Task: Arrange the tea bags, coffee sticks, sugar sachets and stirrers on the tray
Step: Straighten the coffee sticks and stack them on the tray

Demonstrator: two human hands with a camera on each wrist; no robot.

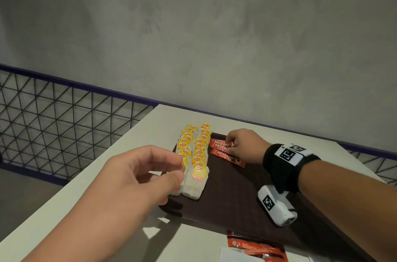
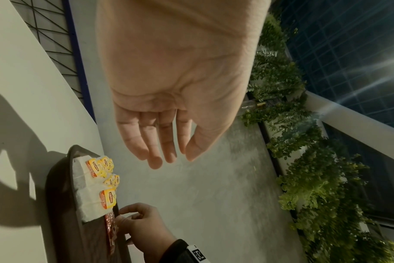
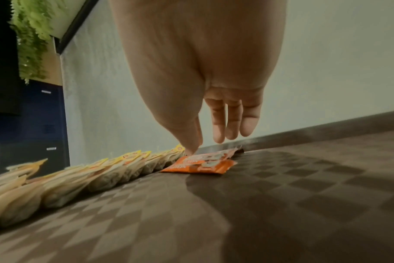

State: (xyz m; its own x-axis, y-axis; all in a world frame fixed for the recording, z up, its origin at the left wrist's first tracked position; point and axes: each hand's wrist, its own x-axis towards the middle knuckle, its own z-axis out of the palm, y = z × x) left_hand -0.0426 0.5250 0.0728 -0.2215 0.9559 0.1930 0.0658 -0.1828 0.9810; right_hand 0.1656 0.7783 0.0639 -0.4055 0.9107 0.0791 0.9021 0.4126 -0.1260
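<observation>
A dark brown tray (image 1: pixel 236 193) lies on the white table (image 1: pixel 120 148). Two overlapping rows of tea bags (image 1: pixel 196 154) with yellow tags run along its left side. Red coffee sticks (image 1: pixel 221 147) lie beside them at the far end. My right hand (image 1: pixel 233 144) pinches the end of a coffee stick (image 3: pixel 202 164) between thumb and forefinger (image 3: pixel 192 151), low over the tray. My left hand (image 1: pixel 179 170) hovers above the near tea bags, fingers loosely curled, holding nothing (image 2: pixel 182 156). No stirrers show.
More red coffee sticks (image 1: pixel 255 246) and a white packet (image 1: pixel 236 255) lie on the table by the tray's near edge. A wire mesh railing (image 1: pixel 53 115) borders the table on the left, with a grey wall behind. Most of the tray's checkered surface (image 3: pixel 281 204) is bare.
</observation>
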